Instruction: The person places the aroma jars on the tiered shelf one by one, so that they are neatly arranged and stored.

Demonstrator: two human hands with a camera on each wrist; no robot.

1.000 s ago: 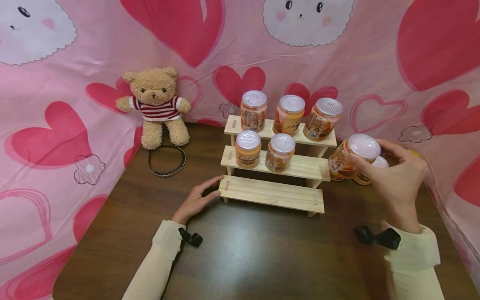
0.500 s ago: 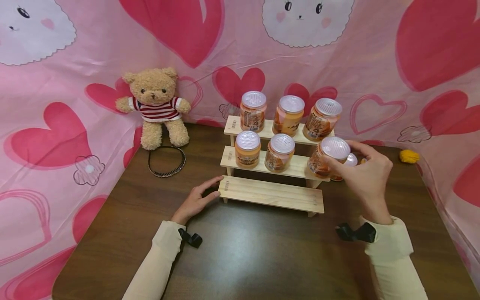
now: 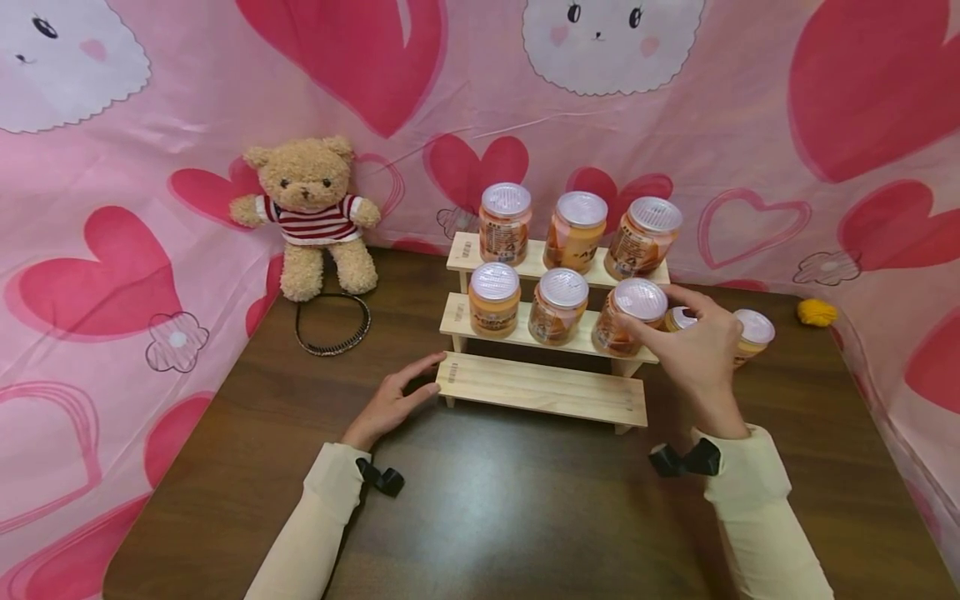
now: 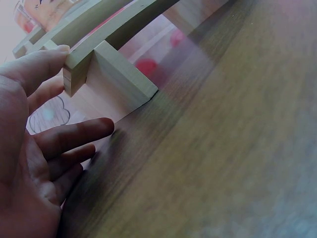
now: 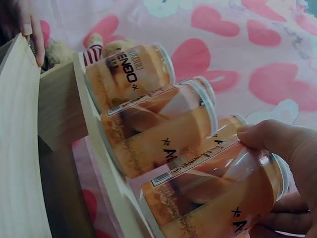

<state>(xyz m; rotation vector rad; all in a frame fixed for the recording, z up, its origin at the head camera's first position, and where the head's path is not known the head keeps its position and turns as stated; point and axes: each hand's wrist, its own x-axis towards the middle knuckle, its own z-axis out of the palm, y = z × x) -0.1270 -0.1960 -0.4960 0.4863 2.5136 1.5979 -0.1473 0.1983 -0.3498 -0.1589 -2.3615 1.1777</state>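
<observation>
My right hand (image 3: pixel 693 342) grips an orange-labelled plastic jar (image 3: pixel 626 321) with a clear ridged lid, thumb on the near side and fingers behind. The jar stands at the right end of the middle step of a three-step wooden display stand (image 3: pixel 540 387). Two similar jars, a left one (image 3: pixel 494 304) and a centre one (image 3: pixel 557 310), share that step. Along the top step are three more, at left (image 3: pixel 504 229), centre (image 3: pixel 575 237) and right (image 3: pixel 643 242). My left hand (image 3: pixel 390 400) holds the bottom step's left end between thumb and index finger; its other fingers extend loosely below the board (image 4: pixel 81 74).
Right of the stand, partly behind my right hand, are two more jars, the outer one (image 3: pixel 752 333) on the brown table (image 3: pixel 480 508). A yellow bundle (image 3: pixel 817 312) lies at the back right. A teddy bear (image 3: pixel 307 217) and a dark headband (image 3: pixel 333 325) are at the left.
My right hand has carried the jar leftward from the table's right side onto the middle step's right end. The jars behind it have come into view. My left hand stays put.
</observation>
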